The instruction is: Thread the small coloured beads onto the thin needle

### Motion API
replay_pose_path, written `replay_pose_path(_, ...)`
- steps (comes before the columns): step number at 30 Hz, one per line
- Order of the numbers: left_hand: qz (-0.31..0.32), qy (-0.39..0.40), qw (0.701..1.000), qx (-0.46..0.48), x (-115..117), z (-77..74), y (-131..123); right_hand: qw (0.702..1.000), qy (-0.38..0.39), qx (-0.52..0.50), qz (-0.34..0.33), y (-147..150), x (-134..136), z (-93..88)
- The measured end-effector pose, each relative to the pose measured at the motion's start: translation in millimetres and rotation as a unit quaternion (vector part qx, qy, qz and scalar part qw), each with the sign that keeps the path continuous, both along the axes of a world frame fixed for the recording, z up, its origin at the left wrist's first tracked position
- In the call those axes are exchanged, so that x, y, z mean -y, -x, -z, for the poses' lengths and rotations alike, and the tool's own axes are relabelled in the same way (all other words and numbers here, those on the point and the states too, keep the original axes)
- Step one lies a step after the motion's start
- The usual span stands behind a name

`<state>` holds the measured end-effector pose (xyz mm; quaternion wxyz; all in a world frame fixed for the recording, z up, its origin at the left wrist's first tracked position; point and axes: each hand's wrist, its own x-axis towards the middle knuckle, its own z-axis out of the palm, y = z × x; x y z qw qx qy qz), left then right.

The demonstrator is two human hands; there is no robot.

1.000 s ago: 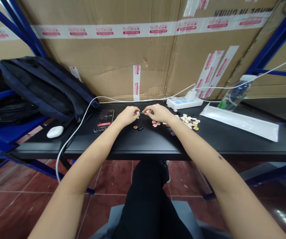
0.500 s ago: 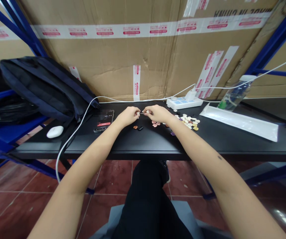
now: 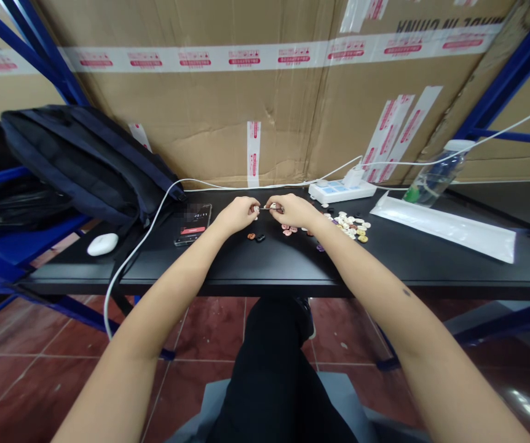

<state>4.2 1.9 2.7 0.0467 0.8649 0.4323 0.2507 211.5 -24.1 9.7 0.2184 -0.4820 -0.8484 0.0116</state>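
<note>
Pale and small, a bead-like piece sat pinched between the thumb and fingers of the left hand, above the black table. The fingers of the right hand were closed on a thin stick, which spanned the narrow gap to the left fingertips; whether its tip entered the piece could not be told. Another pale bit showed at the right fingertips, too small to make out.

Just on the near side of the left fingertips lay an orange piece and, beside it, a black piece. Pink pieces lay close below the right fingers, and a purple piece rested farther right and nearer the body. Well to the right of the right fingers spread a heap of cream pieces, with yellow pieces at its near edge.

Beyond that heap, away from the fingers, stood a white power strip; a white pouch lay farther right. Left of the left fingers was a phone.
</note>
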Motion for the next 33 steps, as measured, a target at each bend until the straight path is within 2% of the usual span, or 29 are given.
replay_pose_path(3, 0.002, 0.002, 1.000, -0.005, 0.7, -0.6, -0.3, 1.000, 0.023, -0.001, -0.016, -0.2, -0.8, 1.5)
replay_pose_path(9, -0.003, 0.009, 1.000, -0.008, 4.8, -2.5, -1.1, 0.999, -0.029, 0.024, 0.009, -1.0, -4.0, 1.9)
replay_pose_path(17, 0.014, 0.008, 1.000, -0.021, 4.3, -2.8, -1.6, 1.000, -0.002, 0.026, -0.009, -1.0, -5.6, 3.3)
replay_pose_path(23, 0.004, 0.007, 1.000, -0.013, 3.2, -1.6, -0.7, 0.999, -0.039, 0.020, -0.006, -1.3, -5.8, 4.0)
replay_pose_path(29, 0.013, 0.005, 1.000, -0.020, 3.0, -1.5, -0.5, 1.000, -0.004, 0.023, -0.020, -1.3, -6.3, 3.2)
replay_pose_path(33, 0.009, 0.006, 1.000, -0.013, 3.5, -2.0, -0.1, 1.000, -0.015, 0.010, -0.022, -1.3, -7.4, 4.0)
